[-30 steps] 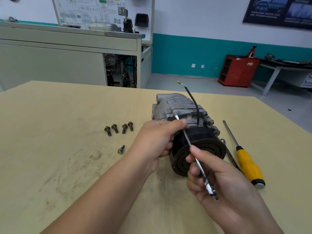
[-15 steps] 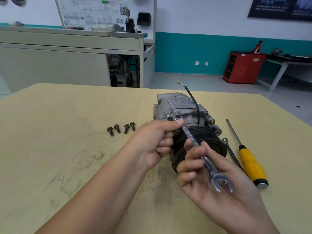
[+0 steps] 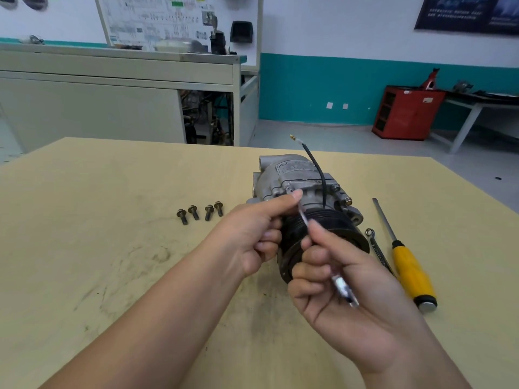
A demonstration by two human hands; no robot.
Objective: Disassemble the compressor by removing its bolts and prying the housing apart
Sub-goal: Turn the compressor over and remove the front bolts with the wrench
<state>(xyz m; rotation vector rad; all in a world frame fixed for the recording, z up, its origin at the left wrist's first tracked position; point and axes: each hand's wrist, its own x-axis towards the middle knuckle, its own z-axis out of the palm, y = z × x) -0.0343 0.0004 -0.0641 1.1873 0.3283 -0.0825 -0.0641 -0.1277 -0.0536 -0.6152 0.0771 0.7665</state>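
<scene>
The grey compressor (image 3: 292, 172) lies on the wooden table (image 3: 112, 248), its black pulley (image 3: 339, 228) facing me. A black wire (image 3: 316, 167) sticks up from it. My left hand (image 3: 250, 237) reaches to a bolt on the housing's flange; its index fingertip sits on the head of a slim wrench (image 3: 304, 219), the other fingers curled. My right hand (image 3: 337, 290) grips that wrench's shaft in front of the pulley, the free end poking out below the fingers. Several removed bolts (image 3: 199, 213) lie in a row left of the compressor.
A yellow-handled screwdriver (image 3: 412, 273) and a second small wrench (image 3: 377, 248) lie on the table right of the compressor. Beyond the table stand a grey workbench (image 3: 112, 80) and a red cabinet (image 3: 404, 113).
My right hand has turned the wrench: its open end lay flat half a second ago and now shows edge-on. My left hand stays at the bolt.
</scene>
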